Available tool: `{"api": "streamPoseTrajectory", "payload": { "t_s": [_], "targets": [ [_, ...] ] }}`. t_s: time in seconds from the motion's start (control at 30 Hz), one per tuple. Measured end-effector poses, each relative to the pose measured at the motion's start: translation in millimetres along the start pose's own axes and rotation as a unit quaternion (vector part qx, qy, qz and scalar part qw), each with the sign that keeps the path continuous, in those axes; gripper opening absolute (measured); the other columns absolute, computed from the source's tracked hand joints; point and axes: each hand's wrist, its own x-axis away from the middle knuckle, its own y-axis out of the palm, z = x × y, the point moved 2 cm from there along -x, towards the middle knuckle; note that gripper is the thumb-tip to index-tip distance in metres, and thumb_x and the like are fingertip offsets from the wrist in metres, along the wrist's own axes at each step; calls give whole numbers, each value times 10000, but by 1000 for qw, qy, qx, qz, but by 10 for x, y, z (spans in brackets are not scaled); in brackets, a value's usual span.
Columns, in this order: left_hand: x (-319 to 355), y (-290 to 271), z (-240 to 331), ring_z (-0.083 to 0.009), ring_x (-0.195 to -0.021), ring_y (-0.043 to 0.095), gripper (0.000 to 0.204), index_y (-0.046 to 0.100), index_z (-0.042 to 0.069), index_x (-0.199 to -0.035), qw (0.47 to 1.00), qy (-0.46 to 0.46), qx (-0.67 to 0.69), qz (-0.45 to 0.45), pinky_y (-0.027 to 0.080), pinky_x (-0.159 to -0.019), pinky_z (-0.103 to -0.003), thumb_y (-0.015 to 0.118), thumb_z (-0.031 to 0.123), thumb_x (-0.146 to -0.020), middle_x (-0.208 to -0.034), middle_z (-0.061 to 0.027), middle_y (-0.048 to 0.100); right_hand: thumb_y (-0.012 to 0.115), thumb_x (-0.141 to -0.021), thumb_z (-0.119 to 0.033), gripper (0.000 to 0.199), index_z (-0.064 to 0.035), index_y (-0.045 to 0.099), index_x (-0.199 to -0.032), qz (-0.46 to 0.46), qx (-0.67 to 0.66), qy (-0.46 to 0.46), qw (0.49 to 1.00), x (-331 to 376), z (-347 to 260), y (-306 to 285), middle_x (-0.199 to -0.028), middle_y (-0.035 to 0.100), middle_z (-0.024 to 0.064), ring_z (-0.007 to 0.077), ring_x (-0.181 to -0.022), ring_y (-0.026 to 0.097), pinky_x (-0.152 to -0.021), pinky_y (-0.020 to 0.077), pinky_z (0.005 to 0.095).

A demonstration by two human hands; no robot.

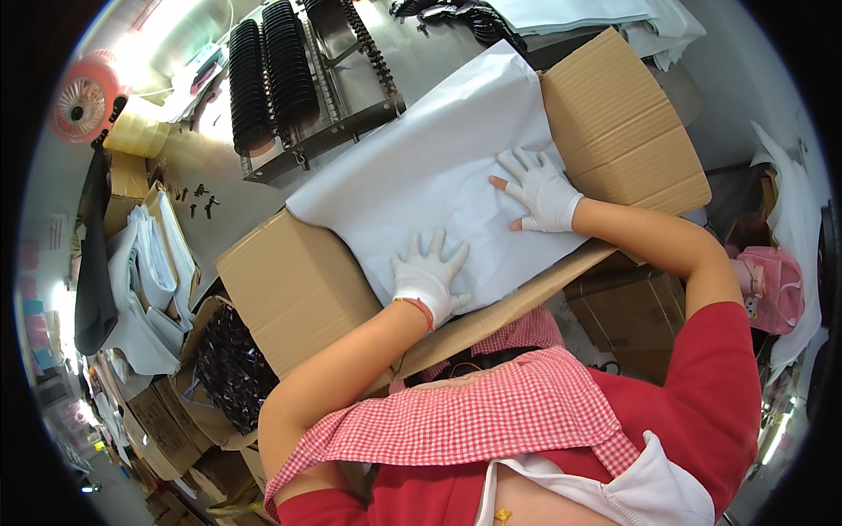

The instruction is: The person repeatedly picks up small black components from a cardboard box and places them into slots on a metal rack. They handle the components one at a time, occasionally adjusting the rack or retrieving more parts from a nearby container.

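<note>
A large pale bluish-white sheet lies over the inside of an open cardboard box, its far end sticking up past the box. My left hand, in a white glove with a red band at the wrist, lies flat on the sheet near the close edge, fingers spread. Further right and higher up, my right hand presses on the sheet too, fingers apart; its white glove leaves some fingertips bare. What lies under the sheet is hidden. The box flaps are folded outward on the left and right.
Behind the box, a metal rack with rows of black pieces stands on the metal table, with small dark screws nearby. A pink fan is far left. Dark glossy pieces fill a box at left; a pink bag hangs right.
</note>
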Motion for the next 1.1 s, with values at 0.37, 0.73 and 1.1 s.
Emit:
{"api": "streamPoseTrajectory", "payload": {
  "t_s": [0.37,0.73,1.1],
  "targets": [
    [162,-472,-444,-463,-1439,278,857,313,149,-1531,993,-28,58,98,341,-1118,-565,715,427,-827,-1581,-196,282,790,-731,-366,745,-99,512,-1369,100,-31,16,994,-72,-41,-376,-1448,423,184,379,-1339,391,-1094,326,519],
    [182,-888,-1676,-312,-778,698,322,569,53,-1102,793,-114,304,516,552,-745,-380,731,117,-831,-886,-126,724,725,-876,-389,529,-51,603,-1264,53,-335,178,924,-1187,1098,-1166,-1089,696,133,239,-1065,628,-932,477,358],
    [-6,-1297,-1333,-257,-808,640,152,605,103,-996,781,-68,-95,614,505,-661,-396,618,109,-845,-906,-79,647,756,-776,-151,439,-116,631,-1195,469,53,65,879,-1244,926,-1080,-1144,654,85,303,-1026,619,-921,481,422]
  ]
}}
